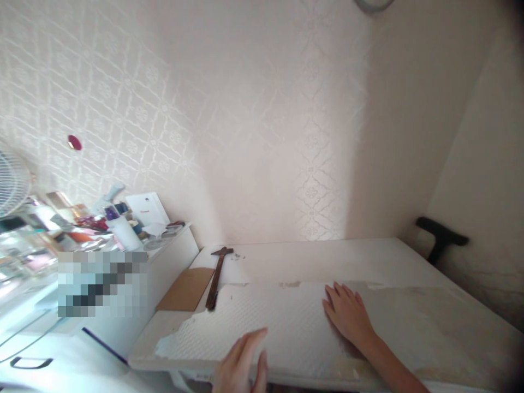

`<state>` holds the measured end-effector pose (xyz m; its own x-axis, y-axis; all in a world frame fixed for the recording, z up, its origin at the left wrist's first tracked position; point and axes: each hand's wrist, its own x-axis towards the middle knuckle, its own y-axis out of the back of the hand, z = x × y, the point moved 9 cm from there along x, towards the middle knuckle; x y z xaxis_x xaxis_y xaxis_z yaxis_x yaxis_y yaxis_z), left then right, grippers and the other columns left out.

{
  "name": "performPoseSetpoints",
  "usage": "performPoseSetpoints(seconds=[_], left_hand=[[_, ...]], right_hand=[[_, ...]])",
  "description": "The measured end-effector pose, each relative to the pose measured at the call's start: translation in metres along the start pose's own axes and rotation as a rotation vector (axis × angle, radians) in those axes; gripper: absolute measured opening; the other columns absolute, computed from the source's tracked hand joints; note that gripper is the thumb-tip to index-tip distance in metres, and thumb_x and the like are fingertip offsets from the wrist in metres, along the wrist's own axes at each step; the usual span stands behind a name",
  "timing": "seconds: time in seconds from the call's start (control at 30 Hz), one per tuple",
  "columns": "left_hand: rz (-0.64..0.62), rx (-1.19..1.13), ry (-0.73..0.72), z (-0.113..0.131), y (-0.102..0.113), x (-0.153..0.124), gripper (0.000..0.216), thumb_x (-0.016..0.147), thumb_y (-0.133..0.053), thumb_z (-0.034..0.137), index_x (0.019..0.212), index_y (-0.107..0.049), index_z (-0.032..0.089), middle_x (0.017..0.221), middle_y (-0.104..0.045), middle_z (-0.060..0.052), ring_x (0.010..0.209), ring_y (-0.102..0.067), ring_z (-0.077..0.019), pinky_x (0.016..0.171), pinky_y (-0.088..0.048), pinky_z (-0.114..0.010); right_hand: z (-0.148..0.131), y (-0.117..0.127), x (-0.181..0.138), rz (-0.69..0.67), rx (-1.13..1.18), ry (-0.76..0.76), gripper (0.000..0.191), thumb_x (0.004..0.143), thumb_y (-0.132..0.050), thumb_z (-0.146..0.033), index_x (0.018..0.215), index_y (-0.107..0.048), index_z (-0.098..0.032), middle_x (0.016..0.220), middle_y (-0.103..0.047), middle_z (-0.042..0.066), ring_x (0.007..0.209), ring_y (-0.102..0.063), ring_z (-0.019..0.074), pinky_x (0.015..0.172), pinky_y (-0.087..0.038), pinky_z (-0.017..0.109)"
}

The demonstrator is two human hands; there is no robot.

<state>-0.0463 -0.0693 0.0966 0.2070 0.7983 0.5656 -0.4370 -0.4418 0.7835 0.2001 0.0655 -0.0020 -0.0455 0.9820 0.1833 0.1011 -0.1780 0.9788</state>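
Note:
My right hand (347,312) lies palm down with fingers stretched out on the white, worn tabletop (319,262). Beneath it is a textured white patch (286,311) with ragged edges, which looks like a peeling covering. At the table's front edge, my left hand (241,363) is raised with thumb and fingers apart, and nothing shows between them. A hammer (216,278) with a dark head and wooden handle lies toward the back left. Its handle touches or overlaps the edge of a flat brown cardboard piece (186,289). Small bits (239,257) are scattered near the hammer's head.
On the left, a white cabinet (164,273) carries a crowd of bottles, boxes and a white booklet (147,210). A fan (12,180) stands at the far left. Patterned wallpaper backs the table. A black T-shaped chair part (442,236) rises at the right edge.

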Motion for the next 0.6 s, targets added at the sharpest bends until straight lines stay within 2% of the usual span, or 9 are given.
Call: performPoseSetpoints(seconds=[0.03, 0.1, 0.17, 0.27, 0.4, 0.6], left_hand=[[-0.1, -0.018, -0.001, 0.005, -0.027, 0.016, 0.032, 0.093, -0.039, 0.025, 0.119, -0.058, 0.021, 0.109, -0.068, -0.008, 0.097, -0.065, -0.0164, 0.082, -0.056, -0.026], [-0.234, -0.003, 0.059, 0.007, -0.077, 0.052, 0.037, 0.092, -0.036, 0.021, 0.123, -0.056, 0.017, 0.119, -0.065, -0.009, 0.11, -0.06, -0.019, 0.095, -0.051, -0.033], [-0.36, 0.007, 0.054, 0.013, -0.125, 0.081, 0.041, 0.092, -0.035, 0.021, 0.128, -0.054, 0.014, 0.128, -0.06, -0.009, 0.119, -0.055, -0.02, 0.103, -0.044, -0.035], [-0.439, 0.072, 0.044, 0.018, -0.174, 0.11, 0.045, 0.095, -0.029, 0.024, 0.135, -0.049, 0.015, 0.14, -0.05, -0.009, 0.13, -0.044, -0.0232, 0.111, -0.032, -0.045], [-0.481, 0.139, 0.053, 0.018, -0.21, 0.134, 0.049, 0.096, -0.027, 0.03, 0.14, -0.042, 0.016, 0.149, -0.038, -0.009, 0.139, -0.03, -0.0272, 0.113, -0.023, -0.054], [-0.48, 0.181, 0.067, 0.011, -0.234, 0.164, 0.053, 0.097, -0.017, 0.033, 0.143, -0.037, 0.017, 0.151, -0.033, -0.01, 0.14, -0.028, -0.0263, 0.112, -0.024, -0.054]], right_hand=[[0.0, 0.001, 0.001, -0.012, 0.004, -0.001, 0.044, 0.093, -0.037, -0.03, 0.129, -0.057, -0.015, 0.137, -0.05, 0.016, 0.126, -0.044, 0.033, 0.104, -0.029, 0.054], [-0.001, 0.003, 0.005, -0.027, 0.021, -0.006, 0.045, 0.093, -0.036, -0.031, 0.131, -0.055, -0.014, 0.138, -0.05, 0.016, 0.126, -0.043, 0.0322, 0.105, -0.028, 0.053], [-0.002, 0.003, 0.01, -0.03, 0.045, 0.0, 0.046, 0.094, -0.035, -0.032, 0.133, -0.053, -0.014, 0.14, -0.047, 0.015, 0.129, -0.041, 0.0309, 0.106, -0.026, 0.052], [-0.005, 0.001, 0.023, -0.031, 0.078, 0.021, 0.048, 0.095, -0.033, -0.033, 0.136, -0.049, -0.016, 0.144, -0.043, 0.013, 0.132, -0.037, 0.0292, 0.109, -0.021, 0.052], [-0.004, -0.002, 0.05, -0.034, 0.093, 0.01, 0.049, 0.095, -0.033, -0.034, 0.138, -0.047, -0.017, 0.147, -0.039, 0.013, 0.135, -0.033, 0.0297, 0.109, -0.018, 0.054], [-0.01, -0.007, 0.096, -0.042, 0.097, 0.064, 0.049, 0.097, -0.028, -0.032, 0.141, -0.044, -0.017, 0.15, -0.033, 0.013, 0.138, -0.026, 0.0313, 0.109, -0.016, 0.058]])
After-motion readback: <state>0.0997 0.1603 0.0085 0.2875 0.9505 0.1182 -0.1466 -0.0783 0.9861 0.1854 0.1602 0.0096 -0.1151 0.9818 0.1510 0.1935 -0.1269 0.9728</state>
